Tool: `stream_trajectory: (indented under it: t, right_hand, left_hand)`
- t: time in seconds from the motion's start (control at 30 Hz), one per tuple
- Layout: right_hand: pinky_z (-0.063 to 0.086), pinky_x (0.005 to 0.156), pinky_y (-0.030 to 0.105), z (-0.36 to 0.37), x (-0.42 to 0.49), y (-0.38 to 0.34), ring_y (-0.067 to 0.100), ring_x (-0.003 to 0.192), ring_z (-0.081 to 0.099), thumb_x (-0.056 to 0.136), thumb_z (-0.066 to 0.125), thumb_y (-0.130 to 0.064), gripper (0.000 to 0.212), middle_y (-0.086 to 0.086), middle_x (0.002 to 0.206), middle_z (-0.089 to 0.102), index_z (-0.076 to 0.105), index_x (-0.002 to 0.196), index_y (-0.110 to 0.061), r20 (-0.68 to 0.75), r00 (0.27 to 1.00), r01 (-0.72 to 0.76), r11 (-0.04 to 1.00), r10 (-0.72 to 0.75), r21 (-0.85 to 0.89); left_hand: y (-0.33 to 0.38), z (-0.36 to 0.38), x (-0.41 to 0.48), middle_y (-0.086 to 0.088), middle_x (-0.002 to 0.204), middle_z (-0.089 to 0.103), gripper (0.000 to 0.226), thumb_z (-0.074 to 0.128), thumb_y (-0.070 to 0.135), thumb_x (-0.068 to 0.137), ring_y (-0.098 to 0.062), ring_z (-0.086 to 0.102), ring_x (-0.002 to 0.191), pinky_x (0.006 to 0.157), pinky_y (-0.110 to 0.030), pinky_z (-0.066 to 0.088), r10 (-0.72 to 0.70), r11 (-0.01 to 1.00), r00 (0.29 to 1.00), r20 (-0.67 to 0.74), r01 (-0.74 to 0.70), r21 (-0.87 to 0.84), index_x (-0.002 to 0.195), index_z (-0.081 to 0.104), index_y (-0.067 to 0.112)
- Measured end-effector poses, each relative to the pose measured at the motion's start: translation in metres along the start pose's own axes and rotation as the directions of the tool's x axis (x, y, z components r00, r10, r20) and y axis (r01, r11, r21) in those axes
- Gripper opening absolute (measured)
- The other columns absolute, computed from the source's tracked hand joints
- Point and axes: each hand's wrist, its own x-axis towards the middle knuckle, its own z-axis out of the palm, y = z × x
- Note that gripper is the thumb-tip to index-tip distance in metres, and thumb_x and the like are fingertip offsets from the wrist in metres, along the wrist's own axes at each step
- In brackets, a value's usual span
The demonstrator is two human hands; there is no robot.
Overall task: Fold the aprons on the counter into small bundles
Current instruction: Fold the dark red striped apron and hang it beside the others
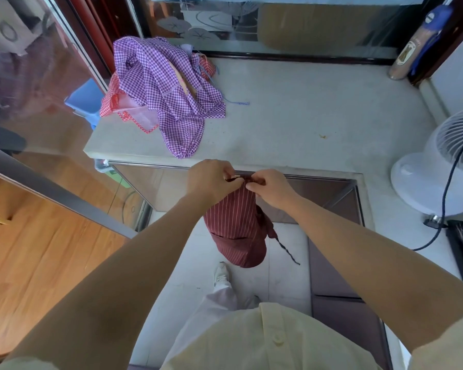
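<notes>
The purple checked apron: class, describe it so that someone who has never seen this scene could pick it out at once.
Find the pale counter and go to its far left corner. The purple checked apron lies crumpled on top, over the red checked apron. It alone is purple; the striped apron held off the counter is dark red.

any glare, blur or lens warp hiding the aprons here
Head view: wide-angle warp bows the counter edge; the glass panel at left shows hazy reflections; light is soft, shadows faint; the maroon striped apron the left hand and right hand pinch and the purple checked apron look sharp.
</notes>
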Motion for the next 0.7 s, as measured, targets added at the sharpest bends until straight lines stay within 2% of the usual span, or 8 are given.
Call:
stream_trajectory:
  t: [0.1, 0.17, 0.27, 0.33, 0.4, 0.47, 0.53, 0.7]
  right_hand:
    - [0.036, 0.063, 0.027, -0.002, 0.000, 0.000, 0.004, 0.052, 0.057, 0.093, 0.062, -0.020, 0.030, -0.002, 0.058, 0.063, 0.055, 0.064, -0.022, -0.041, 0.999, -0.024, 1.000, 0.024, 0.004]
    - [0.042, 0.064, 0.029, -0.004, -0.002, -0.003, 0.012, 0.055, 0.066, 0.095, 0.059, -0.019, 0.020, 0.005, 0.060, 0.066, 0.059, 0.075, -0.016, -0.016, 1.000, -0.022, 0.999, 0.023, 0.037]
    - [0.050, 0.058, 0.033, -0.006, -0.006, -0.005, 0.028, 0.061, 0.070, 0.098, 0.054, -0.015, 0.012, 0.014, 0.072, 0.068, 0.058, 0.098, -0.003, 0.000, 1.000, -0.009, 0.989, 0.009, 0.145]
    - [0.049, 0.048, 0.029, -0.008, -0.009, -0.004, 0.025, 0.057, 0.068, 0.100, 0.050, -0.012, 0.007, 0.009, 0.081, 0.065, 0.051, 0.103, -0.006, 0.005, 1.000, -0.018, 0.956, 0.018, 0.293]
    - [0.050, 0.047, 0.026, -0.011, -0.010, -0.002, 0.024, 0.058, 0.068, 0.099, 0.049, -0.010, 0.009, 0.009, 0.089, 0.064, 0.046, 0.108, -0.009, 0.041, 0.999, -0.048, 0.919, 0.035, 0.391]
    - [0.053, 0.053, 0.030, -0.012, -0.010, 0.001, 0.028, 0.066, 0.071, 0.096, 0.049, -0.007, 0.020, 0.012, 0.096, 0.064, 0.046, 0.115, -0.011, 0.137, 0.989, -0.107, 0.921, 0.060, 0.374]
    - [0.057, 0.062, 0.034, -0.011, -0.010, 0.009, 0.029, 0.073, 0.073, 0.093, 0.051, -0.007, 0.031, 0.013, 0.101, 0.066, 0.046, 0.124, -0.012, 0.246, 0.962, -0.196, 0.932, 0.121, 0.305]
    - [0.057, 0.063, 0.028, -0.004, -0.006, 0.029, 0.018, 0.068, 0.070, 0.094, 0.059, -0.013, 0.046, 0.010, 0.107, 0.067, 0.045, 0.137, -0.014, 0.378, 0.904, -0.287, 0.939, 0.200, 0.191]
  left_hand:
    - [0.012, 0.007, 0.002, 0.003, 0.114, 0.067, 0.038, 0.058, 0.030, 0.088, -0.021, 0.062, 0.104, 0.075, -0.033, 0.046, 0.086, 0.982, 0.995, 0.044, -0.093, 0.163, 0.126, 0.061, 0.026]
    - [0.018, 0.016, 0.003, -0.004, 0.118, 0.064, 0.049, 0.056, 0.018, 0.090, -0.027, 0.061, 0.106, 0.080, -0.038, 0.049, 0.038, 0.995, 0.995, 0.098, -0.047, 0.088, 0.138, 0.049, 0.022]
    - [0.023, 0.026, 0.006, -0.008, 0.100, 0.069, 0.023, 0.054, 0.012, 0.092, -0.027, 0.066, 0.089, 0.080, -0.038, 0.052, -0.043, 0.988, 0.994, 0.097, 0.056, -0.143, 0.113, 0.064, 0.012]
    - [0.025, 0.028, 0.006, -0.010, 0.094, 0.068, 0.014, 0.054, 0.011, 0.092, -0.027, 0.064, 0.086, 0.076, -0.034, 0.048, -0.009, 0.977, 1.000, 0.026, 0.014, -0.211, 0.102, 0.064, 0.007]
    - [0.027, 0.027, 0.005, -0.010, 0.094, 0.065, 0.012, 0.054, 0.007, 0.092, -0.026, 0.059, 0.086, 0.069, -0.029, 0.038, 0.080, 0.957, 0.996, -0.047, -0.090, -0.275, 0.100, 0.062, 0.004]
    - [0.029, 0.024, 0.004, -0.005, 0.089, 0.060, 0.010, 0.053, 0.004, 0.092, -0.021, 0.055, 0.082, 0.067, -0.024, 0.032, 0.162, 0.930, 0.981, -0.103, -0.187, -0.316, 0.098, 0.061, 0.003]
    - [0.031, 0.019, 0.006, 0.001, 0.089, 0.056, 0.011, 0.052, 0.003, 0.093, -0.015, 0.051, 0.080, 0.069, -0.023, 0.034, 0.188, 0.910, 0.966, -0.177, -0.239, -0.339, 0.100, 0.061, 0.004]
    - [0.031, 0.013, 0.013, -0.007, 0.097, 0.062, 0.016, 0.048, 0.001, 0.095, -0.013, 0.052, 0.085, 0.075, -0.021, 0.040, 0.126, 0.882, 0.926, -0.357, -0.269, -0.387, 0.105, 0.060, 0.000]
